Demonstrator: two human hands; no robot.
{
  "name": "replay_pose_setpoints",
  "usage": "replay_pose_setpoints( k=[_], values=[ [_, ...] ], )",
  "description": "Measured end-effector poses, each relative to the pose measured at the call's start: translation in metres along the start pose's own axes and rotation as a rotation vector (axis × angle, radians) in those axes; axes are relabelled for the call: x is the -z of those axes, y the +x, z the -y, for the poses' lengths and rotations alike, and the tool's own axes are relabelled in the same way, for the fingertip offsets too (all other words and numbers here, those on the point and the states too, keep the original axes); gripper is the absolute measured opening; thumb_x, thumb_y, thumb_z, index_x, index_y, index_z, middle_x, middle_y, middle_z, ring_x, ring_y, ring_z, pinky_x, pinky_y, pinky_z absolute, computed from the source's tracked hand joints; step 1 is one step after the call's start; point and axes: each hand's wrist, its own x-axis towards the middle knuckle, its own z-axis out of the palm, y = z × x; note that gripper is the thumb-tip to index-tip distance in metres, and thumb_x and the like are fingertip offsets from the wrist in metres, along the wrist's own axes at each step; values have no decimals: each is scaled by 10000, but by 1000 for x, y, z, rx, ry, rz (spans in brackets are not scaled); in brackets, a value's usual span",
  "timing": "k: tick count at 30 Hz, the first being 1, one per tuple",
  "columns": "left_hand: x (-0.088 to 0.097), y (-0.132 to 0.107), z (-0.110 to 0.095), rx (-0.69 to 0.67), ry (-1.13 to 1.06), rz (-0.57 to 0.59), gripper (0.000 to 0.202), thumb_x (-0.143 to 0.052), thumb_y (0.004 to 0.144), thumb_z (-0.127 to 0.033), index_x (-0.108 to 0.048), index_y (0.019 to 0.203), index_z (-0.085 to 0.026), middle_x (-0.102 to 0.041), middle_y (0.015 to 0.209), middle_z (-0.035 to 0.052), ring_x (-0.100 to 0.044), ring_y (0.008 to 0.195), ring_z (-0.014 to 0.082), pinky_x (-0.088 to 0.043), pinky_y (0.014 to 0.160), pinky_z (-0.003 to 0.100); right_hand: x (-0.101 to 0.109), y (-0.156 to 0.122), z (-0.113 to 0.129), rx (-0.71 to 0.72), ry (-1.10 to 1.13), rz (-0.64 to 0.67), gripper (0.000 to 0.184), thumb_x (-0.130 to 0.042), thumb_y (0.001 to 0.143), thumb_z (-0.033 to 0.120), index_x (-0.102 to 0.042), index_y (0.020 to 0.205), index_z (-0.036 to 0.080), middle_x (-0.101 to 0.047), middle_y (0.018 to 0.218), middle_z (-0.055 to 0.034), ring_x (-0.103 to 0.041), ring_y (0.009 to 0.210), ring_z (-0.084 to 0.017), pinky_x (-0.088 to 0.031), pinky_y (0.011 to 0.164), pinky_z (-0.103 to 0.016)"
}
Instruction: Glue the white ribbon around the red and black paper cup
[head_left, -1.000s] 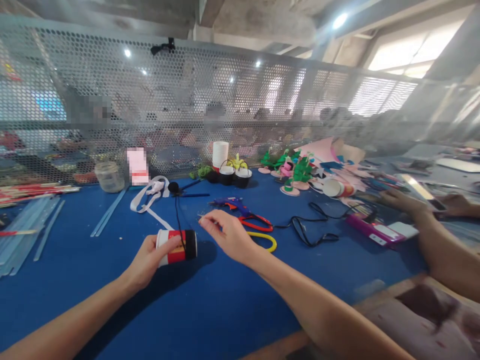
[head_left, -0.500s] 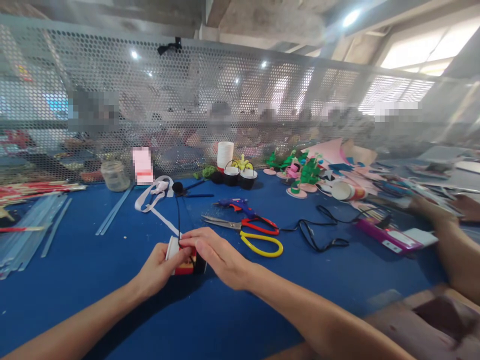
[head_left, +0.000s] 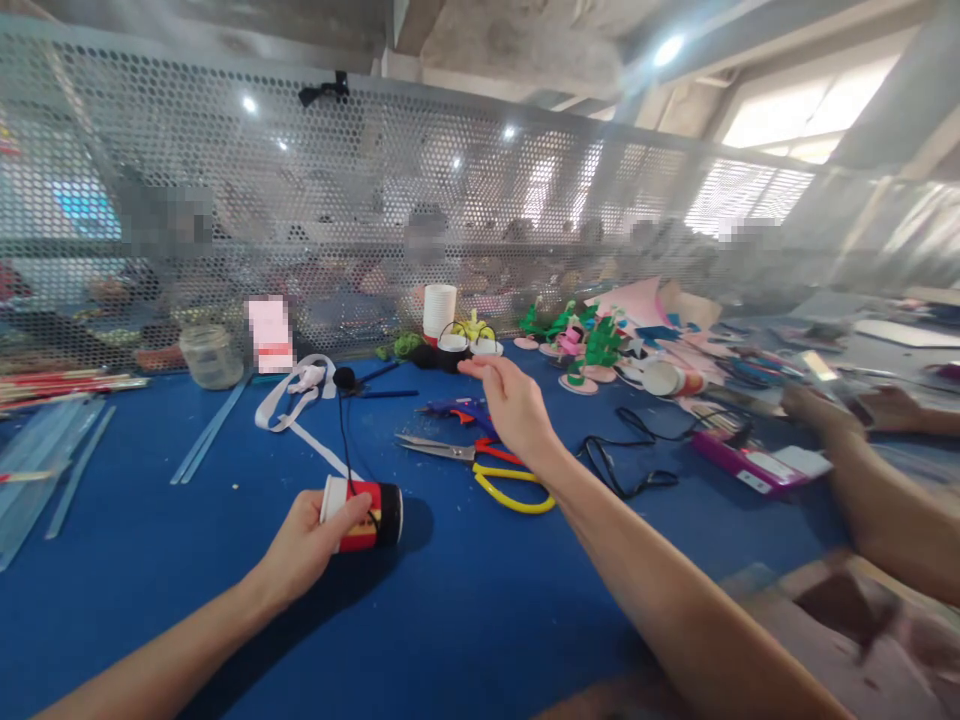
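My left hand (head_left: 309, 540) is wrapped round a paper cup (head_left: 388, 515) that lies on its side, red with a black band and a white rim. A black cord (head_left: 346, 445) runs up from the cup, and a white ribbon (head_left: 319, 448) meets the table just behind it. My right hand (head_left: 516, 400) is off the cup, fingers stretched forward, above the blue glue gun (head_left: 450, 408) and the scissors (head_left: 439, 448) with red and yellow handles. Its fingertips overlap the small black-and-white cups with handles (head_left: 452, 350) in view; whether they touch cannot be told.
Clear strips (head_left: 46, 465) and a glass jar (head_left: 212, 357) are at left. A stack of white cups (head_left: 440, 310) stands by the perforated screen (head_left: 360, 200). Green felt pieces (head_left: 604, 350), a purple box (head_left: 739, 463) and a co-worker's arm (head_left: 877, 490) are at right.
My right hand has left the cup and moved forward and right over the glue gun. My left hand keeps hold of the cup. The view has shifted slightly.
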Motion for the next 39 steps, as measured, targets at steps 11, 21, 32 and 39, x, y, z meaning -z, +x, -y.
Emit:
replay_pose_setpoints(
  k=[11,21,32,39],
  values=[
    [0,-4,-6,-54,51,16,318,-503,657,-393,-445,473,-140,-358,434,-51,-273,429,59,-208,408,198,-35,21,-59,-419,-386,413,284,-438,801,273,-466,1052,142,-492,1047,-71,-513,874,-163,-436,721,-360],
    [4,5,4,-19,42,-5,298,-507,656,-394,-476,512,-135,-393,447,-50,-315,430,64,-229,419,192,-4,6,-14,-354,74,454,149,-513,695,167,-475,835,131,-578,715,-14,-554,572,-82,-453,546,-192],
    [9,12,0,43,209,-90,320,-504,617,-418,-414,459,-155,-324,410,-70,-256,394,57,-170,388,189,14,-36,21,-270,350,736,182,-488,715,284,-544,683,113,-526,428,19,-460,337,-53,-381,359,-153],
    [11,15,3,53,186,-74,322,-493,633,-439,-521,547,-130,-385,428,-58,-304,402,61,-206,401,183,14,-46,32,-271,150,785,241,-506,681,343,-517,577,125,-498,393,20,-437,308,-54,-366,306,-144]
  ],
)
